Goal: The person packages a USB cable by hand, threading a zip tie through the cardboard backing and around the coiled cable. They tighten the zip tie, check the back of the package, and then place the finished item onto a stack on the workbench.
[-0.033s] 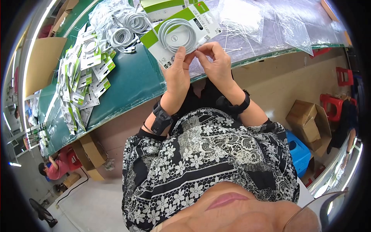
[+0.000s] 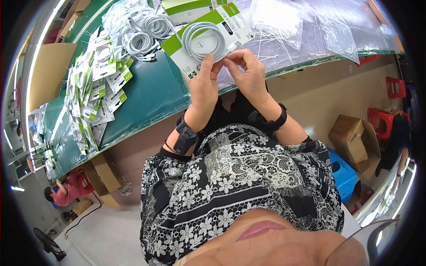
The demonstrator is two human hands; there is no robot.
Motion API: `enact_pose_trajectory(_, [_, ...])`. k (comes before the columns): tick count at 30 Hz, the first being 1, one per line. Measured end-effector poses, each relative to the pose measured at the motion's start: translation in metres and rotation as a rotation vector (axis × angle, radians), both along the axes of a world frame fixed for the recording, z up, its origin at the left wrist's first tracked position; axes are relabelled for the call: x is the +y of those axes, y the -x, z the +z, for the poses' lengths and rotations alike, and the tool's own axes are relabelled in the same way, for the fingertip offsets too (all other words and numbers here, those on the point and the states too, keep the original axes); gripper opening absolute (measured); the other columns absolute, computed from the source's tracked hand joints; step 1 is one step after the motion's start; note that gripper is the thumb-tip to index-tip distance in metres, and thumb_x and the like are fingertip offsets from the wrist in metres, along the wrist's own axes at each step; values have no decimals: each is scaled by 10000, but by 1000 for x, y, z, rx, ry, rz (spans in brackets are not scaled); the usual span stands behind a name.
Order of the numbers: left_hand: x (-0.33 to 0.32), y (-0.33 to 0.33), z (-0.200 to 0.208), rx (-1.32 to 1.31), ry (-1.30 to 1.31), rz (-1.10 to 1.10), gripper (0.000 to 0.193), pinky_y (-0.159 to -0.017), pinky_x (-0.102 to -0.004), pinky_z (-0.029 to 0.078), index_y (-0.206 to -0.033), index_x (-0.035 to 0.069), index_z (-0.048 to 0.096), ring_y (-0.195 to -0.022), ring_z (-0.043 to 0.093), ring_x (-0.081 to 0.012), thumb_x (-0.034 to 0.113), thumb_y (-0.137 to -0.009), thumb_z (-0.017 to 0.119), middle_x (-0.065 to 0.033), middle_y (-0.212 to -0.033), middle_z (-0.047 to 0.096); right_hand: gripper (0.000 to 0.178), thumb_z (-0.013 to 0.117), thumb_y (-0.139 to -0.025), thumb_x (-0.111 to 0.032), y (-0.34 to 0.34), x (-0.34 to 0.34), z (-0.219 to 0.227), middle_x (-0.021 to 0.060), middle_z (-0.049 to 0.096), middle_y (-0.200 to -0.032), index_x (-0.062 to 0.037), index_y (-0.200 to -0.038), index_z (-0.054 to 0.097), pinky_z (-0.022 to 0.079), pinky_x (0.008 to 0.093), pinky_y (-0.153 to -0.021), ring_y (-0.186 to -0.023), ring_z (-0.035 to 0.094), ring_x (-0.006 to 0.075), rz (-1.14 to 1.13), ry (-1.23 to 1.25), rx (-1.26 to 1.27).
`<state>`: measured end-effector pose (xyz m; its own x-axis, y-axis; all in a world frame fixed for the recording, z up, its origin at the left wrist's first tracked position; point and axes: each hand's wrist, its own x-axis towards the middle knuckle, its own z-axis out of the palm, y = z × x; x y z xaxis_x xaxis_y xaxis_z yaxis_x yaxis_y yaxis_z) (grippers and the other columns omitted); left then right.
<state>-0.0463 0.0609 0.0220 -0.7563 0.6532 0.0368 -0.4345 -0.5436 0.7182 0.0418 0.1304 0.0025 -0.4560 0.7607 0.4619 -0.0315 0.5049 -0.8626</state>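
My left hand (image 2: pixel 205 84) grips a green and white backing card (image 2: pixel 242 29) from below, its thumb pressed on the front. A coiled white USB cable (image 2: pixel 185 37) lies against the card. Beside the left thumb, at the card's lower edge, my right hand (image 2: pixel 248 73) is closed in a pinch near the cable's plug end. Whatever lies between those fingertips is too small to make out. Left of my hands, several carded cables (image 2: pixel 104 71) are heaped on the green table, and loose coiled grey-white cables (image 2: pixel 141 44) lie behind them.
A clear plastic bag of thin white ties (image 2: pixel 277 22) lies at the back right of the table (image 2: pixel 151 88). Beyond the card is a green and white box (image 2: pixel 184 13). Cardboard boxes (image 2: pixel 350 137), a blue bin (image 2: pixel 341 175) and red stools (image 2: pixel 380 122) stand right, below table height.
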Motion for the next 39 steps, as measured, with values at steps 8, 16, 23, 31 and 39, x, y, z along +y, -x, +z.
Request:
enact_pose_trajectory(8, [-16, 8, 4, 1097, 101, 195, 283, -846, -397, 553, -1057, 3, 620, -1009, 628, -301, -7, -786, 701, -142, -1109, 572, 141, 633, -861, -48, -10, -3, -4, 69, 659, -911, -6, -993, 607, 513, 259, -717, -849, 645, 134, 113, 164, 64])
enact_pose_trajectory(16, [-14, 10, 16, 1310, -157, 225, 403, -879, -398, 546, -1076, -5, 622, -1033, 617, -376, -3, -698, 762, -178, -1086, 551, 727, 323, -921, -564, -18, -11, -4, 238, 446, -1309, 15, -1361, 314, 511, 428, -930, -1147, 536, 339, 407, 580, 11])
enact_pose_trajectory(23, [-16, 7, 24, 1257, -199, 180, 417, -876, -386, 551, -1085, -5, 619, -1032, 617, -376, -27, -693, 759, -180, -1106, 527, 237, 575, -924, -79, -12, -19, -7, 72, 653, -1047, 1, -1146, 550, 516, 261, -800, -949, 638, 143, 402, 994, 473])
enact_pose_trajectory(31, [-20, 6, 25, 1315, -215, 152, 435, -884, -394, 549, -1098, 4, 621, -1067, 597, -380, -43, -686, 752, -174, -1112, 525, 393, 556, -924, -92, -15, -21, -19, 113, 571, -1190, -5, -1287, 433, 521, 275, -860, -1073, 591, 166, 751, 1147, 680])
enact_pose_trajectory(39, [-18, 4, 29, 1313, -242, 102, 428, -905, -415, 534, -1100, -1, 621, -1089, 581, -392, -61, -691, 732, -179, -1111, 528, 461, 568, -924, -165, -19, -22, -25, 121, 534, -1238, -11, -1323, 396, 505, 284, -893, -1115, 566, 179, 756, 1079, 608])
